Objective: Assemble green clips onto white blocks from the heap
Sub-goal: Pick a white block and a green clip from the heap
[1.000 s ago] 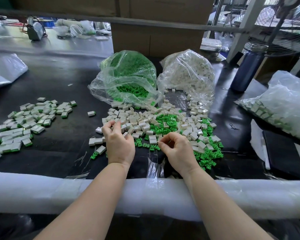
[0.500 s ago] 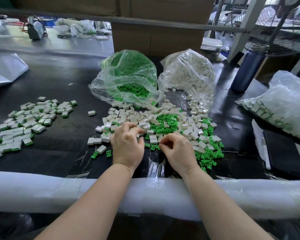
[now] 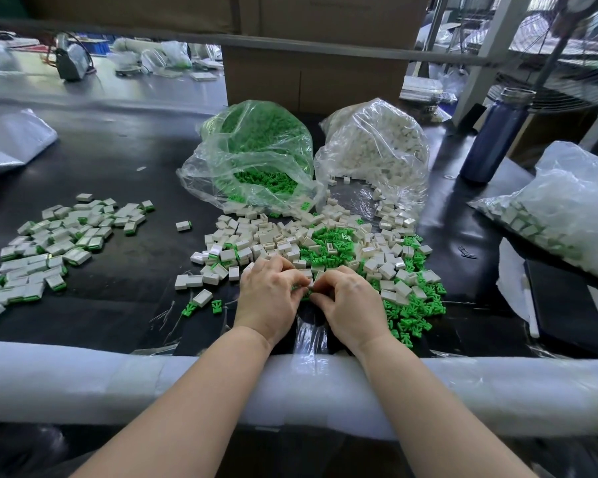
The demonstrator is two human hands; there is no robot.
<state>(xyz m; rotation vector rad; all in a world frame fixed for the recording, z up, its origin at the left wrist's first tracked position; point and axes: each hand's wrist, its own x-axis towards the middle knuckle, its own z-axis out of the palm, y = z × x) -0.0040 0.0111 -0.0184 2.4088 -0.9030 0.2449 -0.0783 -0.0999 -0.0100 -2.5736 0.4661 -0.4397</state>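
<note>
A heap of loose white blocks (image 3: 266,241) mixed with green clips (image 3: 328,246) lies mid-table on the black mat. My left hand (image 3: 270,294) and my right hand (image 3: 351,300) meet fingertip to fingertip at the heap's near edge. Between them sits a small white block (image 3: 312,283), pinched by the left fingers, with a bit of green clip showing just below it under the right fingertips. Most of both parts is hidden by the fingers. More green clips (image 3: 411,312) are scattered to the right of my right hand.
A clear bag of green clips (image 3: 256,150) and a bag of white blocks (image 3: 377,146) stand behind the heap. Finished blocks (image 3: 49,243) spread at the left. Another filled bag (image 3: 567,208) lies right, near a dark bottle (image 3: 494,139). A padded white rail (image 3: 83,381) runs along the near edge.
My left hand moved right from the heap's left side with a white block and met my right hand, which stayed nearly in place.
</note>
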